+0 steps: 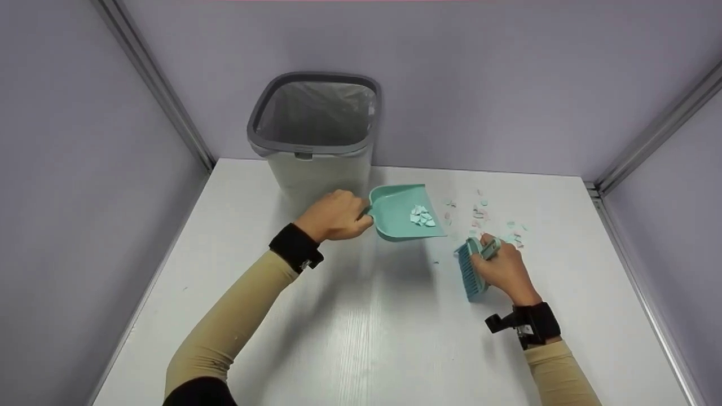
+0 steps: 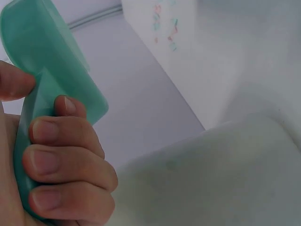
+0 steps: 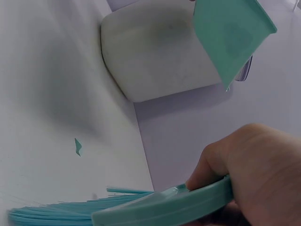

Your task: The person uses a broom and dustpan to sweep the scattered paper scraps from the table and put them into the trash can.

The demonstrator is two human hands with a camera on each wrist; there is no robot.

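Left hand [image 1: 334,216] clamps the raised dustpan [image 1: 403,212]; right hand [image 1: 505,269] grips the brush [image 1: 471,269]. Tilting could spill its paper scraps [image 1: 422,216] onto the counter [image 1: 361,327], centre frame.

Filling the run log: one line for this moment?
left hand grips dustpan, lifted, scraps inside | right hand grips brush | scraps on table | bin behind

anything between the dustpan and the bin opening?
Nothing visible. The dustpan, gripped by the left hand and holding some scraps, hangs beside the bin, below its open rim.
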